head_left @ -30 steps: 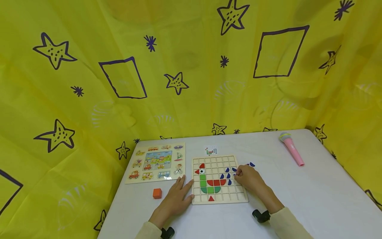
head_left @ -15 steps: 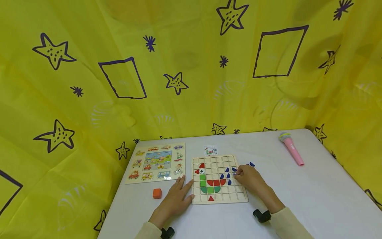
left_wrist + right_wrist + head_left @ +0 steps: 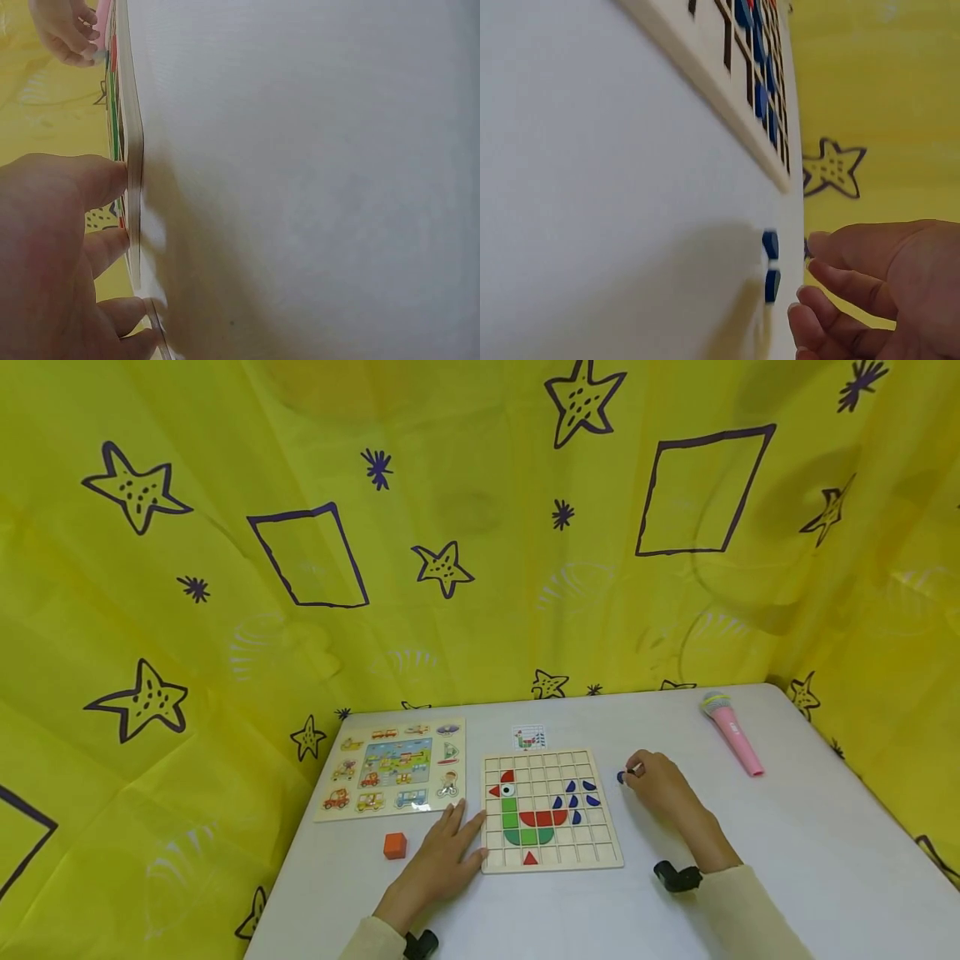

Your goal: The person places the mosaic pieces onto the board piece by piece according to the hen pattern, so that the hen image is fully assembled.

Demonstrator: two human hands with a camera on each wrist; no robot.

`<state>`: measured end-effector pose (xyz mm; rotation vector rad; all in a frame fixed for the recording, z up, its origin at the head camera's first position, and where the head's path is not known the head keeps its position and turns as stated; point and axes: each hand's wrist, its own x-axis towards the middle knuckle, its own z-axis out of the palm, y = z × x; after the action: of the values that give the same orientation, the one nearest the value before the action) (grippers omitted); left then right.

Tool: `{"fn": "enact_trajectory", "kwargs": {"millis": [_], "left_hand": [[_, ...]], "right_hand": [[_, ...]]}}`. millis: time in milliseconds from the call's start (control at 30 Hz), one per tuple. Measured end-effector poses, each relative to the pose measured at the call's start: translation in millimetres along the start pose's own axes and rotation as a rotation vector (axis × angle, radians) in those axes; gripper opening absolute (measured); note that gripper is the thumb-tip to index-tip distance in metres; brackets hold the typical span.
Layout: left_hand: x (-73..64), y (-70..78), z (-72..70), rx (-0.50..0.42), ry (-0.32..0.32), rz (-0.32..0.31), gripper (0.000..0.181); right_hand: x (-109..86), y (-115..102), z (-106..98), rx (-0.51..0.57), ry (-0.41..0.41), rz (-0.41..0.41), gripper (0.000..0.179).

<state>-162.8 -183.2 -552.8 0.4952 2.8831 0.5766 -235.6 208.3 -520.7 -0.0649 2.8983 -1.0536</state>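
Observation:
My left hand [image 3: 442, 858] lies at the left edge of a wooden grid board [image 3: 551, 858], its thumb and a finger touching the rim in the left wrist view. Red, green and blue pieces form a bird shape on the board, with several blue half-moon pieces [image 3: 573, 802] on its right side. My right hand [image 3: 663, 783] hovers right of the board, over two loose blue pieces [image 3: 772, 285] on the table. Its fingers [image 3: 855, 285] are loosely bent, with a gap between thumb and fingers, and nothing visible is held. A red triangle [image 3: 531, 858] sits in the bottom row.
A picture puzzle board [image 3: 397, 768] with vehicles lies at the left. An orange cube [image 3: 395, 846] sits in front of it. Behind the grid board is a small pattern card [image 3: 529, 737]. A pink toy microphone [image 3: 735, 735] lies at the back right, before a yellow curtain [image 3: 480, 643].
My right hand has moved right, off the board's right side to the loose blue pieces, uncovering the blue pieces on the board. The left hand has stayed in place.

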Motion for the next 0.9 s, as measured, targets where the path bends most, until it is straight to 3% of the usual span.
{"fn": "enact_trajectory", "kwargs": {"millis": [167, 633, 900], "left_hand": [[-0.5, -1.0, 0.1, -0.007, -0.002, -0.005, 0.063], [-0.3, -1.4, -0.4, -0.002, -0.002, -0.007, 0.064], [-0.3, -1.5, -0.4, -0.001, -0.002, 0.002, 0.063]], "right_hand": [[10.9, 15, -6, -0.021, -0.023, 0.018, 0.034], [12.4, 23, -1, -0.053, -0.053, -0.038, 0.014], [1.6, 21, -13, -0.101, -0.143, 0.056, 0.018]]}}
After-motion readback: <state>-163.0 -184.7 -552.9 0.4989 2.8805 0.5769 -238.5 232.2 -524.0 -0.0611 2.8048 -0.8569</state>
